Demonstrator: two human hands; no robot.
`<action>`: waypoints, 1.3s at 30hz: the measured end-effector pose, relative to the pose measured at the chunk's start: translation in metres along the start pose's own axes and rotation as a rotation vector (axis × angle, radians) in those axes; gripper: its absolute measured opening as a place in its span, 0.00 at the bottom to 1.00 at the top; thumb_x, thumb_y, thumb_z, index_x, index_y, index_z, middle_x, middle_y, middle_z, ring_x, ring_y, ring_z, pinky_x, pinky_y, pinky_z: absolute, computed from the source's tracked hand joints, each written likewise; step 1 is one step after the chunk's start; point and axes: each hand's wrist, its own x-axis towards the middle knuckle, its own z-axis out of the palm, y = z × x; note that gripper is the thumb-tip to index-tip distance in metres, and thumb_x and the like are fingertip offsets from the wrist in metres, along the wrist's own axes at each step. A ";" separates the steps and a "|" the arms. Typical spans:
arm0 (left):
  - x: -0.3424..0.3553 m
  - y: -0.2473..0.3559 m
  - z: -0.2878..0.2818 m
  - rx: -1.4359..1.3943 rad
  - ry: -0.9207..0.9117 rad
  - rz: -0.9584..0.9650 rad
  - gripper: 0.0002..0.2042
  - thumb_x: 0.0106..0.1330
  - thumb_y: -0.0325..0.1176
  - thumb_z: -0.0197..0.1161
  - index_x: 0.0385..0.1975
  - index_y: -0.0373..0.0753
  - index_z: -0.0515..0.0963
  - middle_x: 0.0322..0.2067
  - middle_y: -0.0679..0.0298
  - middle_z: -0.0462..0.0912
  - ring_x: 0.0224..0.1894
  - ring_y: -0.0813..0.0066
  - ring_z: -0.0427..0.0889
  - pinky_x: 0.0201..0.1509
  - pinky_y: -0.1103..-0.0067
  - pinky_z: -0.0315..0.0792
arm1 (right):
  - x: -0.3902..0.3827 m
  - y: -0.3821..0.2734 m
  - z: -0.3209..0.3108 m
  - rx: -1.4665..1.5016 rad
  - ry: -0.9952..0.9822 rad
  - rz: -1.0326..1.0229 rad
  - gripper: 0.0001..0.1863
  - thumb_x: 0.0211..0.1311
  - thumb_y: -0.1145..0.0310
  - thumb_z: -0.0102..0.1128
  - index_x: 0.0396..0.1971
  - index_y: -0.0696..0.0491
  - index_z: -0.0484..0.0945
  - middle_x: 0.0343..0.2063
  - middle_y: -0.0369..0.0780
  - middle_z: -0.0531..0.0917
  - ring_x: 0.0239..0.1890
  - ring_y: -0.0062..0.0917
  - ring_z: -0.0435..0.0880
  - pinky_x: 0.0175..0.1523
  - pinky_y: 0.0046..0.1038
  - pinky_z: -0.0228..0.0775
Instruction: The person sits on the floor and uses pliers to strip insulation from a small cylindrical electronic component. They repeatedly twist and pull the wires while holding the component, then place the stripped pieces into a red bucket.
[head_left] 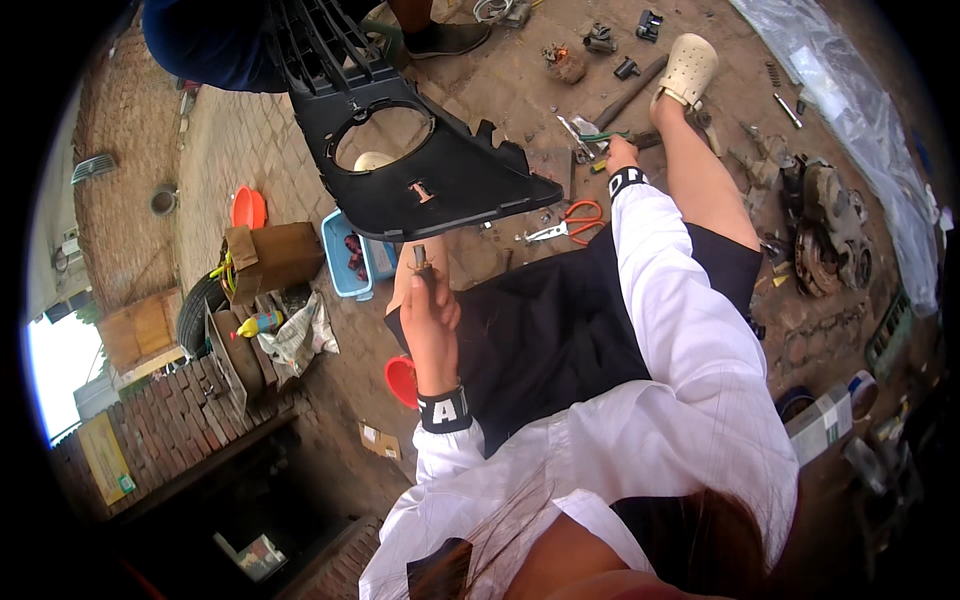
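Note:
My left hand (pixel 433 315) is closed on a small dark cylindrical part (pixel 424 265) with a brass-coloured end, held over my left leg. My right hand (pixel 621 155) reaches forward, closed on a green-handled tool (pixel 606 136) beside silver tools on the ground. Just beyond my left hand is a large black plastic panel (pixel 470 176) with a round opening; what supports it is unclear. Orange-handled scissors (pixel 576 220) lie below my right hand. A light blue bin (pixel 345 280) with dark red items sits left of my left hand.
A co-worker's shoe (pixel 445 40) and dark-clothed leg are at the top. Metal parts (pixel 830 230) and plastic sheeting (pixel 860 120) lie right. A cardboard box (pixel 280 255), tyre (pixel 195 315), orange container (pixel 248 208) and stacked bricks (pixel 175 420) are left. A red bowl (pixel 398 380) lies beside my left arm.

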 end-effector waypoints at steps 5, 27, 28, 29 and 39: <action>-0.004 -0.005 -0.025 -0.001 0.045 0.022 0.18 0.75 0.46 0.48 0.39 0.35 0.71 0.21 0.73 0.63 0.18 0.86 0.58 0.20 0.86 0.52 | -0.003 0.007 0.002 0.553 -0.314 0.154 0.03 0.62 0.72 0.57 0.34 0.54 0.76 0.24 0.35 0.77 0.27 0.23 0.76 0.31 0.26 0.69; -0.012 -0.017 -0.018 -0.199 -0.051 0.080 0.16 0.75 0.44 0.49 0.39 0.36 0.73 0.23 0.71 0.69 0.22 0.84 0.65 0.26 0.85 0.61 | -0.251 -0.035 -0.074 0.555 -0.839 0.287 0.14 0.66 0.61 0.55 0.22 0.48 0.67 0.12 0.26 0.60 0.11 0.11 0.56 0.19 0.20 0.48; -0.013 -0.020 -0.017 -0.180 -0.058 0.118 0.15 0.75 0.44 0.49 0.40 0.36 0.73 0.25 0.70 0.72 0.25 0.83 0.69 0.30 0.84 0.65 | -0.276 -0.037 -0.092 0.608 -1.037 0.413 0.15 0.69 0.61 0.54 0.22 0.49 0.67 0.10 0.24 0.60 0.11 0.10 0.56 0.19 0.18 0.49; -0.011 -0.027 -0.018 -0.183 -0.022 0.201 0.16 0.75 0.43 0.50 0.43 0.35 0.74 0.32 0.67 0.77 0.34 0.79 0.75 0.39 0.81 0.68 | -0.294 -0.033 -0.106 0.599 -1.170 0.465 0.14 0.69 0.61 0.54 0.23 0.49 0.68 0.13 0.26 0.62 0.12 0.10 0.56 0.20 0.18 0.51; -0.054 -0.017 -0.041 -0.449 -0.238 0.304 0.18 0.77 0.43 0.45 0.40 0.32 0.72 0.54 0.53 0.75 0.56 0.69 0.73 0.63 0.73 0.65 | -0.421 0.035 -0.159 0.163 -1.575 0.063 0.17 0.73 0.59 0.46 0.24 0.50 0.70 0.55 0.45 0.75 0.64 0.35 0.66 0.68 0.48 0.54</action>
